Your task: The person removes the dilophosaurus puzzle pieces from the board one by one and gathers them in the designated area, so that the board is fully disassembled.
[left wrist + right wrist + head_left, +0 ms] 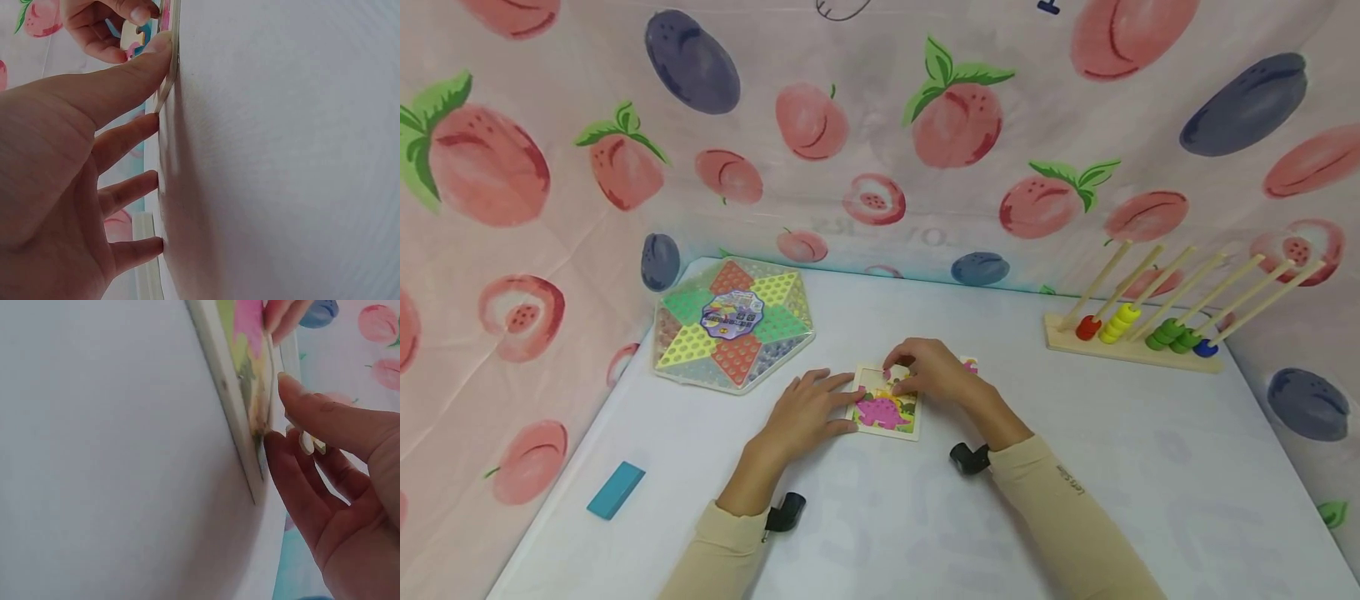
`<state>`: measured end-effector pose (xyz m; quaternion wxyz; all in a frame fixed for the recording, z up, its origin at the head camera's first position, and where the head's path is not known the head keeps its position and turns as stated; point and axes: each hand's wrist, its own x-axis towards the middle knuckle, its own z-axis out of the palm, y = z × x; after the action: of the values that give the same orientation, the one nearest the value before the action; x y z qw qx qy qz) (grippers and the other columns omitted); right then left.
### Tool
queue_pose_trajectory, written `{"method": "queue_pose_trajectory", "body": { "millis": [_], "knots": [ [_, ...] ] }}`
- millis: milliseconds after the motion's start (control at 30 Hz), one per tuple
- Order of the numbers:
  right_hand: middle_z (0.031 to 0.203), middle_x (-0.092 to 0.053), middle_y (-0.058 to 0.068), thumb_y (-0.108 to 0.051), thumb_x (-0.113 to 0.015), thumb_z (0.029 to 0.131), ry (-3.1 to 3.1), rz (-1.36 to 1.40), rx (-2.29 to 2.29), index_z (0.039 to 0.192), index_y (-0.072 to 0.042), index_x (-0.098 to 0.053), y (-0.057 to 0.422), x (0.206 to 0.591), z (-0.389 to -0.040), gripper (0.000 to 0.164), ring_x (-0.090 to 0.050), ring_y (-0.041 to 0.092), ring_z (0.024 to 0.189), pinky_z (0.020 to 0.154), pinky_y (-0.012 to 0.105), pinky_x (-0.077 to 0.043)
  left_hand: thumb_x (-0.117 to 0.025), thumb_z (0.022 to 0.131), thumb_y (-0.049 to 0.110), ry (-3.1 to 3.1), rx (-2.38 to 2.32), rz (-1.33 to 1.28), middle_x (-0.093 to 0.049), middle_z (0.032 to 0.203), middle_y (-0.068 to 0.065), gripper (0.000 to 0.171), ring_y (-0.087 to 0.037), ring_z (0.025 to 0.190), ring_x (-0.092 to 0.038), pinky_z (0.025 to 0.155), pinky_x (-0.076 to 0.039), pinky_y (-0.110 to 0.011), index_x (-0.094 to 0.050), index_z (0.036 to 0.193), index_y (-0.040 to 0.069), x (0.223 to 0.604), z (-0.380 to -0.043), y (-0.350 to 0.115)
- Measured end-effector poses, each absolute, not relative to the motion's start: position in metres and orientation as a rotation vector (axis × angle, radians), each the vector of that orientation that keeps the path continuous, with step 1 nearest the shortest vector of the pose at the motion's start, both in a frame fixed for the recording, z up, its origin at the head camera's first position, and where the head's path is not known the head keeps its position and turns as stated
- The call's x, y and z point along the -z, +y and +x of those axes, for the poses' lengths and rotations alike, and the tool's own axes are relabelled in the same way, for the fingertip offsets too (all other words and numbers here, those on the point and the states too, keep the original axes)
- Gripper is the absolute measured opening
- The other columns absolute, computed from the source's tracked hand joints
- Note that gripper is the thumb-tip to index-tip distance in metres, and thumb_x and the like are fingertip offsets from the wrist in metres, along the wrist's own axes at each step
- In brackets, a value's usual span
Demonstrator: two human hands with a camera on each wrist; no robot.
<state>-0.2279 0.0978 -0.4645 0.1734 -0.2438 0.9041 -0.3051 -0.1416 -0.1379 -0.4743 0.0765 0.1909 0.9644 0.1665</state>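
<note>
A small wooden jigsaw puzzle (882, 414) with a pink dinosaur lies flat in its pale frame on the table. My left hand (806, 414) rests at its left side, fingers spread and fairly straight. In the left wrist view, the left thumb (134, 72) presses the frame's edge while the other fingertips touch the tabletop. Over the puzzle's upper right part, my right hand (931, 368) holds a puzzle piece (130, 36) in curled fingers. Only part of that puzzle piece (307, 443) shows among the right fingers. Another pink-printed piece (970, 364) lies behind the right wrist.
A hexagonal Chinese checkers board (688, 342) lies at the back left. At the back right stands a wooden counting rack (1135, 353) with upright pegs and coloured beads. A blue block (616, 491) is at the front left. Fruit-printed cloth (880, 125) hangs behind the table.
</note>
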Motion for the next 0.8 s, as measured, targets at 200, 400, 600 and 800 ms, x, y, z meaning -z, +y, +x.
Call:
{"method": "queue_pose_trajectory", "body": {
  "millis": [200,400,600,800],
  "knots": [
    [0.116,-0.071,0.003,-0.014,-0.083,0.085,2.545,-0.659,0.955,0.116,-0.017,-0.074,0.107,0.457,-0.233,0.032,-0.064,0.023,0.112,0.099,0.038,-0.057,-0.078,0.087,0.042,2.893,-0.487,0.567,-0.054,0.156,-0.001,0.053,-0.038,0.148,-0.041,0.117,-0.035,-0.069,-0.065,0.138,0.031,0.475,-0.142,-0.137],
    [0.120,-0.069,0.006,-0.012,-0.079,0.088,2.533,-0.620,1.033,0.122,-0.015,-0.073,0.119,0.441,-0.236,0.034,-0.063,0.025,0.110,0.089,0.032,-0.060,-0.078,0.087,0.042,2.900,-0.481,0.568,-0.054,0.156,-0.001,0.053,-0.038,0.148,-0.042,0.117,-0.035,-0.068,-0.065,0.138,0.031,0.475,-0.142,-0.137],
    [0.127,-0.065,0.013,-0.009,-0.077,0.090,2.537,-0.598,1.148,0.127,-0.013,-0.071,0.136,0.423,-0.236,0.037,-0.068,0.028,0.105,0.078,0.041,-0.064,-0.078,0.086,0.042,2.898,-0.471,0.556,-0.054,0.156,0.000,0.054,-0.037,0.148,-0.041,0.117,-0.035,-0.068,-0.065,0.138,0.032,0.475,-0.142,-0.137],
    [0.124,-0.065,0.012,-0.012,-0.080,0.087,2.540,-0.529,1.231,0.128,-0.014,-0.070,0.159,0.413,-0.238,0.042,-0.073,0.027,0.099,0.077,0.043,-0.065,-0.079,0.086,0.041,2.896,-0.490,0.558,-0.053,0.156,-0.001,0.054,-0.038,0.148,-0.041,0.117,-0.035,-0.068,-0.065,0.138,0.030,0.475,-0.142,-0.137]
  ]
}}
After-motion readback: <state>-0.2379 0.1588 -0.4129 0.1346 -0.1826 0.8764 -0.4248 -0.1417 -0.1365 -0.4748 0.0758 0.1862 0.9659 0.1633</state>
